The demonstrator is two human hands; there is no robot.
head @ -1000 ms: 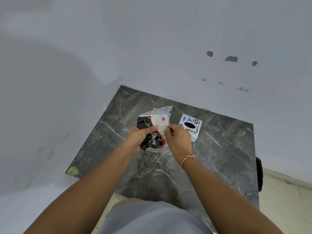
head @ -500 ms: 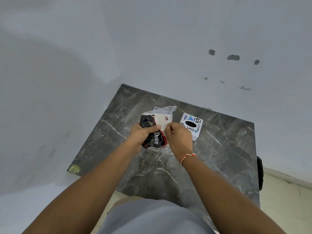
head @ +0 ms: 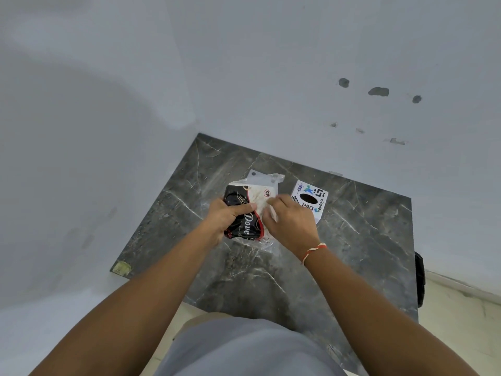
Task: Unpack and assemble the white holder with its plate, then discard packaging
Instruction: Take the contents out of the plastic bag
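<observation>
A clear plastic package (head: 260, 191) with a black printed card and a white holder inside lies over the dark marble table (head: 352, 240). A white flap with a small hole sticks out at its far end. My left hand (head: 227, 218) grips the black card side of the package. Pinching the clear plastic at the package's right edge is my right hand (head: 290, 223), with a red-and-white thread on its wrist. The holder's shape is mostly hidden by the wrapping and my fingers.
A small white box (head: 309, 200) with coloured stickers and a black oval stands just right of the package. White walls close off the table's left and far sides. A black object (head: 419, 278) hangs off the table's right edge, above pale floor.
The package has shifted a little away from me and its far flap has lifted. My right hand has slid along the plastic edge; it looks blurred with motion.
</observation>
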